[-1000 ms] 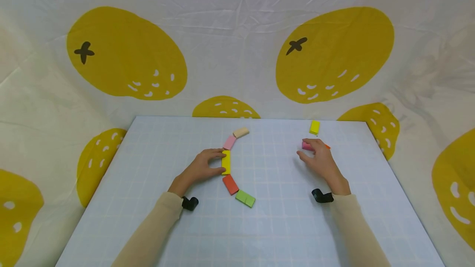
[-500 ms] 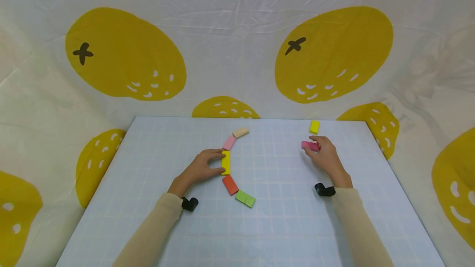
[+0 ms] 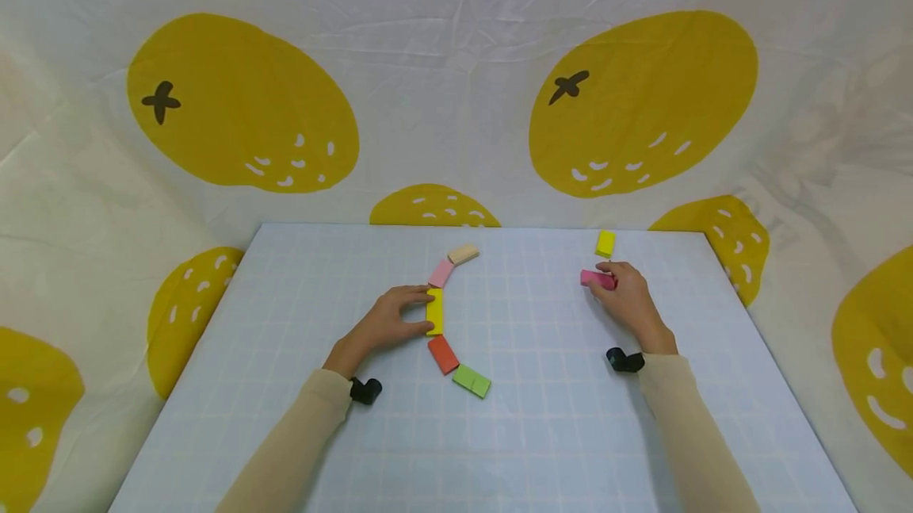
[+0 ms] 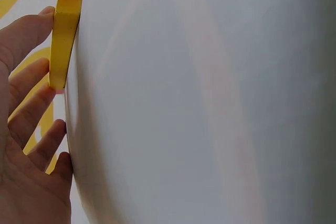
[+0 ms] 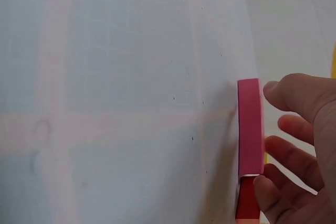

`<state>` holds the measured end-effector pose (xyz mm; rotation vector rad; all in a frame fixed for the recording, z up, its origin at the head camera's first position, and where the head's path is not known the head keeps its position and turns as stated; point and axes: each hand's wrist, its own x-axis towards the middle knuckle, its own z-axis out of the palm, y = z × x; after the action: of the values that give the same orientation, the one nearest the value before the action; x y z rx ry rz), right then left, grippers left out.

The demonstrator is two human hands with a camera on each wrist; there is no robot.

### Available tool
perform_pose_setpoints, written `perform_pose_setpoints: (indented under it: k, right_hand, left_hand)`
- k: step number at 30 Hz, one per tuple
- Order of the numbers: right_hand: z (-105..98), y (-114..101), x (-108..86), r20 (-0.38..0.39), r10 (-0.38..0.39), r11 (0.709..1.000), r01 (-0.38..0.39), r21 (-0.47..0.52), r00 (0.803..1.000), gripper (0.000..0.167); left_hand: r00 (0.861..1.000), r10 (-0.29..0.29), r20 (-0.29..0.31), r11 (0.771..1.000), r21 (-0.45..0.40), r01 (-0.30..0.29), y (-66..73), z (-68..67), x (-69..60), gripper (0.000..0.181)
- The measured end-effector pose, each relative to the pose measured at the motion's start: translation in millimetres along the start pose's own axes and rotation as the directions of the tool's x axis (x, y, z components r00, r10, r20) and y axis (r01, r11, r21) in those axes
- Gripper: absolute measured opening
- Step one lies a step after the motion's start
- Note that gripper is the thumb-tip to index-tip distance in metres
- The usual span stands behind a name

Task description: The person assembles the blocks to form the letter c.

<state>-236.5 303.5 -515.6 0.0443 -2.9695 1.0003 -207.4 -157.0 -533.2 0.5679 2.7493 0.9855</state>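
In the head view, my left hand point(image 3: 388, 318) is beside a yellow block point(image 3: 435, 312), its thumb and fingers spread along it. The left wrist view has the thumb and fingertips touching the block's edge without wrapping round it. My right hand point(image 3: 630, 299) is at a pink block point(image 3: 596, 280). In the right wrist view, a narrow gap parts the thumb from the pink block point(image 5: 250, 127), while other fingertips lie close to its edge. A red block point(image 5: 248, 198) lies end to end with it, mostly hidden by the hand in the head view.
The yellow block belongs to a curved row with a wooden block point(image 3: 464, 254), a light pink block point(image 3: 441, 273), a red block point(image 3: 444, 354) and green blocks point(image 3: 471, 380). Another yellow block point(image 3: 605, 243) is near the back edge of the table point(image 3: 542, 449). A fruit-print cloth point(image 3: 449, 101) surrounds the table.
My right hand has shifted right and slightly back along the pink block, so more of it shows and the red one is covered. The left hand stays put.
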Motion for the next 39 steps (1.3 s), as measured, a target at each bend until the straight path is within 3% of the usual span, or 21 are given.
perform_pose_setpoints:
  k: [24,39]
  right_hand:
    - [13.2,4.9,5.4,0.033,-0.067,0.997,0.068,-0.042,0.997,0.048]
    - [12.9,2.2,7.2,0.072,-0.055,0.997,0.059,-0.050,0.996,0.047]
  left_hand:
    - [1.000,0.017,-0.007,1.000,-0.015,-0.017,0.7,-1.4,-1.7,0.055]
    - [0.999,0.034,-0.013,0.999,-0.014,-0.035,-2.4,-0.6,-0.9,0.055]
